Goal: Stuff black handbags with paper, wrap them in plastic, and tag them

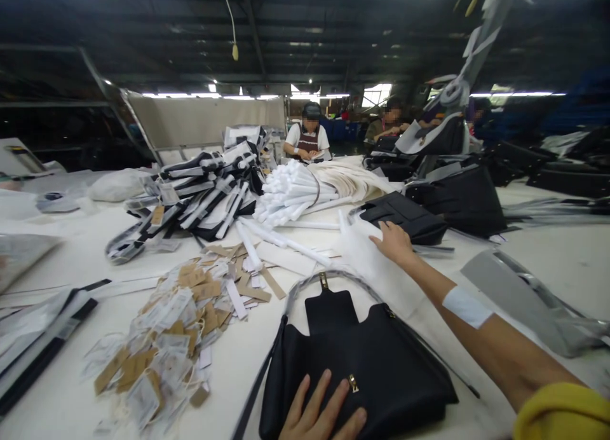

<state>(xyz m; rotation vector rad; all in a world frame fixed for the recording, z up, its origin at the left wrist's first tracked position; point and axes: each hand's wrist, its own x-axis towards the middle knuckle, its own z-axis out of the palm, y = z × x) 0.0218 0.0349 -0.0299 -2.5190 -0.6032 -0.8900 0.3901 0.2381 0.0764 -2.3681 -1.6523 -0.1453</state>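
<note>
A black leather handbag [381, 364] with a gold clasp lies on the white table in front of me. My left hand [321, 414] rests flat on its near edge, fingers stretched out. My right hand [393, 241] reaches forward over the table and grips a white sheet of wrapping material [362, 252], next to a second black bag [405, 216]. A white patch is stuck on my right forearm.
A heap of brown and white hang tags [176, 325] lies to the left. Behind it are wrapped black straps [200, 195] and white paper rolls [290, 195]. More black bags [462, 195] stand at the right. Two people sit at the table's far end.
</note>
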